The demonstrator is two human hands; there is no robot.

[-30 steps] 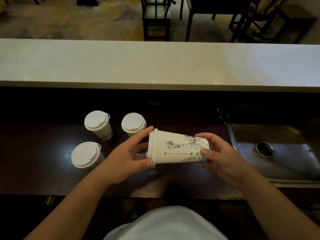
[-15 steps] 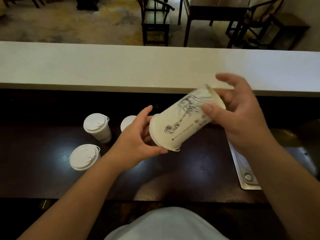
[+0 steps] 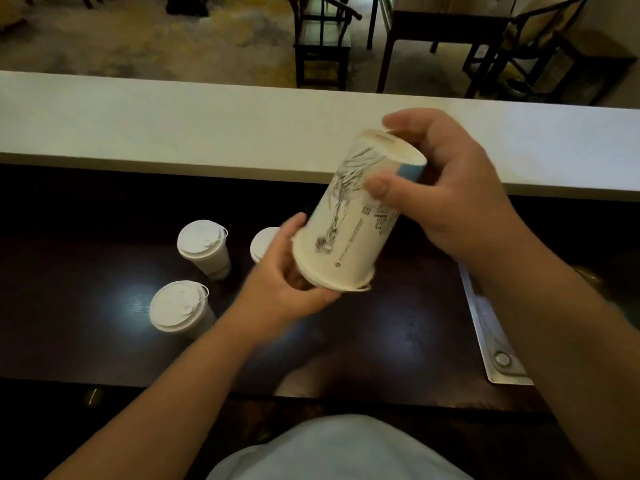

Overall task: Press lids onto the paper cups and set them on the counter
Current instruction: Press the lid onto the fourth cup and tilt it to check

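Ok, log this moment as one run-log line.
printed cup: inverted, tilted | left hand: lid end | right hand: base | lidded cups standing: three

Both hands, left (image 3: pixel 287 282) and right (image 3: pixel 446 188), hold a lidded paper cup (image 3: pixel 353 220) upside down above the dark counter (image 3: pixel 398 337)

Pale raised ledge (image 3: pixel 173 123) spans frame. Beyond ledge: mottled beige-yellow floor (image 3: pixel 156 39), dark wooden chair (image 3: pixel 322 39), dark table (image 3: pixel 446 22) right of chair, second chair (image 3: pixel 533 39) further right. Below ledge: dark glossy wooden worktop (image 3: pixel 86 306) with two light glares; steel sink rim (image 3: pixel 498 355) at its right end. Dim lighting.
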